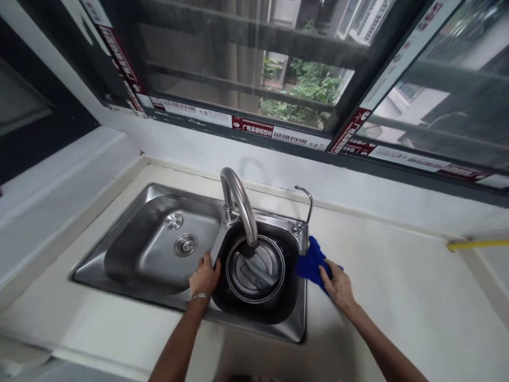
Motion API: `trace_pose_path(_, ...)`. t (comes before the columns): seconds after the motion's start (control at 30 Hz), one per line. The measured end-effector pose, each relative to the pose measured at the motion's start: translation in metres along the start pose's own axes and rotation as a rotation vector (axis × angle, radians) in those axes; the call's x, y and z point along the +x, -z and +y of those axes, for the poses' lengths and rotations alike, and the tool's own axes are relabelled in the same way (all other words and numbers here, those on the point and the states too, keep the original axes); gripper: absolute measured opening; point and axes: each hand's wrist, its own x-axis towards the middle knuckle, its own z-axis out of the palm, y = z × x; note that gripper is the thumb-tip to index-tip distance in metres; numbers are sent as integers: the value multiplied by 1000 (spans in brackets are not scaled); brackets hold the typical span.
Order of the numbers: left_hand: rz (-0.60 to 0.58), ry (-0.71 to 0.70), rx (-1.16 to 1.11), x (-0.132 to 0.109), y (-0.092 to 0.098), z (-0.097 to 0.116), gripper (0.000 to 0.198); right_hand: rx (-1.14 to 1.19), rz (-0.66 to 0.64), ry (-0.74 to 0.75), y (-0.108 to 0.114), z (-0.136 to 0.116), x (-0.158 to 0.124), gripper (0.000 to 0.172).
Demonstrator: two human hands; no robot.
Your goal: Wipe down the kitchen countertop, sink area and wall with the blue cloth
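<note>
In the head view, my left hand (pixel 204 277) rests on the divider between the two basins of a stainless steel sink (pixel 149 254), its thumb apart from the fingers. A blue cloth (pixel 311 262) is pinched in my right hand (pixel 338 284) at the sink's right edge, partly over the rim and the white countertop. Inside the right basin sits a round metal basin (pixel 254 301) with a perforated strainer (pixel 260 257) in it. A grey, flat object lies in the strainer; its kind is unclear. The curved faucet (pixel 240 204) hangs over it.
A thin curved spout (pixel 308 199) rises at the sink's back right corner. The left basin has a drain (pixel 185 244). Behind the white countertop (pixel 382 265) runs a wall with a dark-framed window (pixel 254 127). A yellow pipe (pixel 477 244) is at the far right.
</note>
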Motion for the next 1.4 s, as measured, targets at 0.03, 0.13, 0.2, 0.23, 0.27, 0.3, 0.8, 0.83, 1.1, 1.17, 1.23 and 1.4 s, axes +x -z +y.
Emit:
trace_pose_path(0.03,9,-5,-5,0,0,0,58,107,-48,-58,-1,-13,-5,58)
trace_pose_path(0.13,14,-10,-28,-1,-2,-1,56,343,-108,-197,-9,-59,3,61)
trace_pose_path(0.2,8,-14,-42,-1,-3,-2,54,407,-54,-222,-16,-92,23,65)
trace_pose_path(0.23,7,-17,-48,-1,-4,-3,54,413,-5,-213,-19,-108,36,67)
trace_pose_path(0.27,9,-20,-53,-1,-4,-3,53,403,53,-190,-22,-123,49,69)
trace_pose_path(0.3,13,-22,-57,0,-5,-4,53,380,119,-157,-26,-137,64,70)
trace_pose_path(0.8,25,-39,-12,-1,-14,-5,49,-446,43,182,-121,-151,185,52)
trace_pose_path(0.83,17,-37,-12,-1,-14,-4,48,-468,34,199,-122,-149,186,52)
trace_pose_path(1.1,-17,-24,1,-5,-9,0,52,-524,41,259,-126,-148,191,51)
trace_pose_path(1.17,-22,-24,1,-5,-7,0,51,-515,37,265,-127,-149,191,52)
trace_pose_path(1.23,-24,-26,-1,-6,-6,1,50,-493,39,281,-126,-148,194,52)
trace_pose_path(1.4,-17,-29,-8,-8,-4,1,47,-479,-14,282,-121,-141,204,56)
